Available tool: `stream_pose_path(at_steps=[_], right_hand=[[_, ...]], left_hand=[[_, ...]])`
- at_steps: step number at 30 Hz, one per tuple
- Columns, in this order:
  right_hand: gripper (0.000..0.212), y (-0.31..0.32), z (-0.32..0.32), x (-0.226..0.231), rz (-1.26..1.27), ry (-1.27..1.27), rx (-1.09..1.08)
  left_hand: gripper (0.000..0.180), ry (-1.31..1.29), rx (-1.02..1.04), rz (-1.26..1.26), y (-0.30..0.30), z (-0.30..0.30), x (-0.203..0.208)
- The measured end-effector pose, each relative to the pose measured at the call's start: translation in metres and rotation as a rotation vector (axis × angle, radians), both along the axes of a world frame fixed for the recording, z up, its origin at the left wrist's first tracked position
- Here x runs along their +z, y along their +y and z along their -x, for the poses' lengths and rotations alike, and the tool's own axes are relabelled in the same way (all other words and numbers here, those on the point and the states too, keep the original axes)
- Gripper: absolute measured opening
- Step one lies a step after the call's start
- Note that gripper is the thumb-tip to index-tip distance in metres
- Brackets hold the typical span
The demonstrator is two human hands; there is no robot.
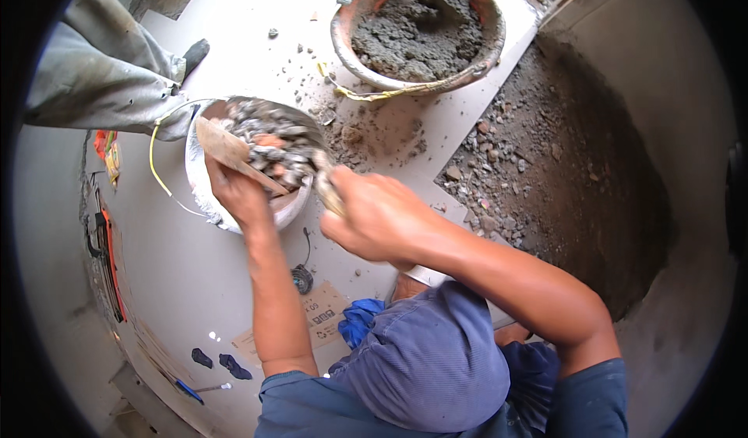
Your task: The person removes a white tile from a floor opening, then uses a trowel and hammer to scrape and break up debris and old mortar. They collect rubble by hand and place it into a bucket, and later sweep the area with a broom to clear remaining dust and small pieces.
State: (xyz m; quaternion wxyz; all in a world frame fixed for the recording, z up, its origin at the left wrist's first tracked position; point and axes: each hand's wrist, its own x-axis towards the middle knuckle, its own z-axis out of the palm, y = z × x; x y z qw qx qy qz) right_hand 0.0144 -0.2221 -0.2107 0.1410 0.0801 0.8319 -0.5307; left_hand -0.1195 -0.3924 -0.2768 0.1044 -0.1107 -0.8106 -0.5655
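Observation:
My left hand [241, 197] grips a flat, brownish board [227, 150], tilted over the near left part of a white bucket [199, 193]. Its thumb and fingers are closed on the lower edge. Beside the bucket's right rim, my right hand [374, 216] is wrapped round the pale, mortar-smeared handle [330, 193] of a tool. The tool's working end is smeared by motion and partly lost in the load, so its kind cannot be told. Grey lumps with orange bits [280, 138] fill the space between board and tool, also blurred.
A large tub [340, 39] of wet grey mortar [417, 33] stands beyond. Another person's grey trouser leg [109, 99] is close to the bucket. Dirt and rubble [538, 158] lie at right. A tape measure [302, 278], cardboard [321, 311] and a hacksaw-like tool [107, 259] lie nearer.

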Motion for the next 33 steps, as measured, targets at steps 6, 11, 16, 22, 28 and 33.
stream_pose_path(at_steps=[6,11,16,22,28,33], right_hand=[[0.029,0.034,-0.064,-0.054,-0.245,0.091,-0.228],[0.029,0.108,-0.234,-0.099,-0.515,-0.296,-0.312],[0.026,0.103,-0.339,-0.128,-0.540,-0.506,-0.161],[0.023,0.136,-0.344,-0.163,-0.642,-0.416,-0.448],[0.021,0.126,-0.385,-0.138,-0.699,-0.426,-0.320],[0.025,0.109,-0.389,-0.155,-0.748,-0.450,-0.282]], left_hand=[[0.044,0.270,0.152,0.119,-0.049,-0.039,-0.032],[0.059,0.168,-0.719,0.722,-0.001,-0.160,-0.124],[0.064,0.023,-1.476,0.906,0.058,-0.188,-0.183],[0.065,0.206,-1.539,0.896,0.123,-0.154,-0.191],[0.055,0.131,-1.214,0.752,0.117,-0.166,-0.195],[0.049,0.214,-1.206,0.851,0.115,-0.178,-0.206]])
